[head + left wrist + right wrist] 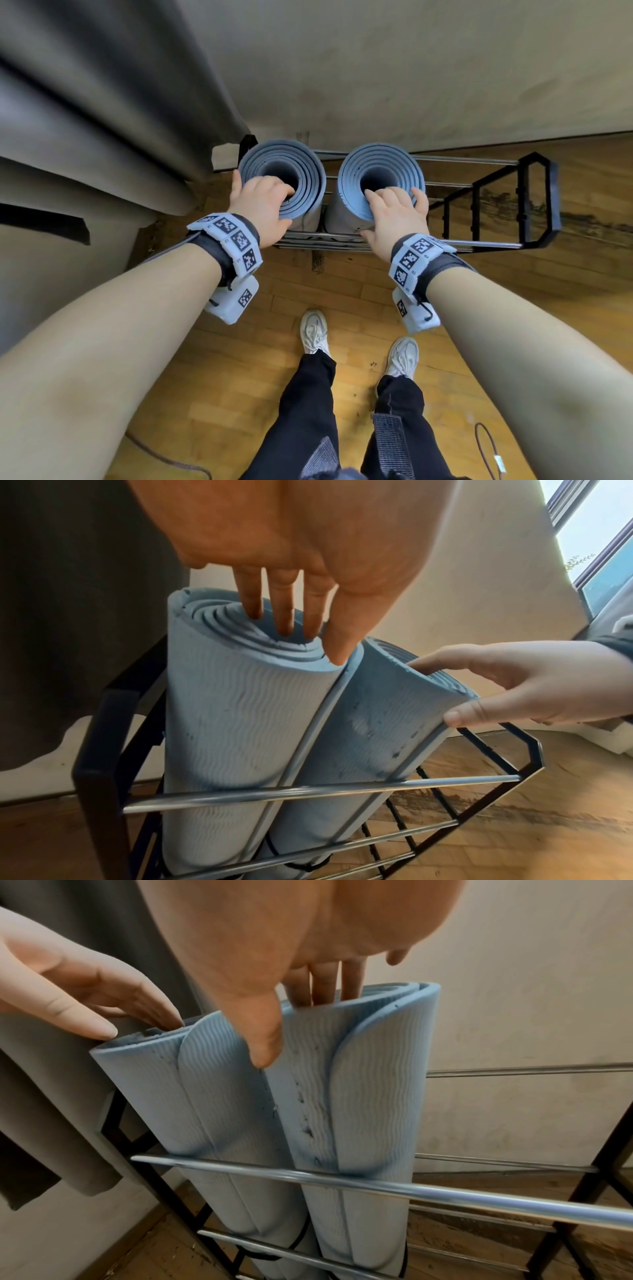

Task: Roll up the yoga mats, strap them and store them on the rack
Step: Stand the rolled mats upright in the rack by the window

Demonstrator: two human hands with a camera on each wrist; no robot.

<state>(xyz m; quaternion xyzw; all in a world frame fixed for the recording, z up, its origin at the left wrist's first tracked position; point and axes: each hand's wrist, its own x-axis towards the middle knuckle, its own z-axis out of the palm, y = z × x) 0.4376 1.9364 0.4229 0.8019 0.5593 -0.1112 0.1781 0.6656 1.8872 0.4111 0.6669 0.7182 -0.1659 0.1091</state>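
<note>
Upright in a black metal rack with chrome crossbars [486, 244], two rolled yoga mats of pale blue ribbed foam stand side by side and touching, set at the rack's left end near a grey curtain [85, 113]. The left rolled mat [284, 171] shows its spiral end from above in the head view; the right rolled mat [380, 171] does the same beside it. Near their lower ends, in the wrist views, a thin black strap [301, 1240] loops round the right roll, and another dark band shows low on its neighbour.

The person's left hand [262, 209] grips the top of the left mat: its fingers [284, 607] dip into the hollow core while the thumb presses on the outer rim of the spiral, so the coiled layers are pinched between them. The right hand [394, 216] holds the right mat in like manner, fingers [322, 988] tucked down into the core and the thumb laid on the ribbed outside wall.

Both wrists carry white bands printed with black square markers [236, 240]. Below, on the wooden parquet floor [239, 359], the person's white trainers [313, 330] and dark trousers stand just in front of the rack. A plain pale wall [411, 68] rises behind it, and a window [603, 550] shows in the left wrist view.
</note>
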